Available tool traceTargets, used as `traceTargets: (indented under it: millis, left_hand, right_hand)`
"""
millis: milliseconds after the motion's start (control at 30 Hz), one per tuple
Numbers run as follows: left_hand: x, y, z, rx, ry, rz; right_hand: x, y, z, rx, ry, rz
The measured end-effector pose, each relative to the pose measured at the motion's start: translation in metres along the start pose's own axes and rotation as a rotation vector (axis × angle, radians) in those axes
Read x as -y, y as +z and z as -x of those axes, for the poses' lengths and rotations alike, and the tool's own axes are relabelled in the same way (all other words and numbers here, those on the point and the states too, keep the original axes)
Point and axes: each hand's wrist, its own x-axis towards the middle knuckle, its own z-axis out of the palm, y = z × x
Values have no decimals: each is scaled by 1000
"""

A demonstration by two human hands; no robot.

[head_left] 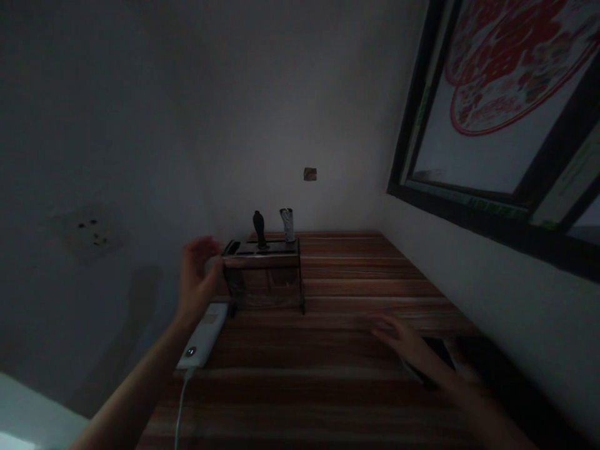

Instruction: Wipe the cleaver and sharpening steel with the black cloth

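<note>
In the head view, the rack [262,261] stands upright on the tabletop [347,294], near the far wall and just right of the white power strip [210,325]. Its slotted top presumably keeps the black handle [259,228] and the silver handle [287,225] upright and easy to grab. The strip probably lies along the left wall to be near the socket [91,236], its cord [181,400] running toward the viewer.

The hands are well apart. The left hand [199,275] is at the rack's upper left corner, thumb and fingers parted around a gap, as if shaped to that edge; contact cannot be told. The right hand [396,337] has loosely bent fingers over the tabletop, with nothing visible in its grasp.

Blur softens both hands' fingertips. The right forearm partly hides a dark flat thing [439,351], perhaps a phone. Whatever sits below the handles, inside the rack, is too dim to make out.
</note>
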Motion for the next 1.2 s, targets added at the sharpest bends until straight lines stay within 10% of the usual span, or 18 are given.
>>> traceTargets:
  millis: [200,333,767,1200]
  left_hand:
    - [-70,84,67,976,60,24]
    - [-68,148,123,1299,151,67]
    - [-56,285,209,1112,192,-340]
    - [-30,253,187,1182,-231,-65]
  right_hand:
    - [-53,-49,48,-165,78,363]
    - [-64,-67,66,-157,85,508]
    - [-77,-58,77,-124,85,580]
    - [-38,-35,52,-52,167,-96]
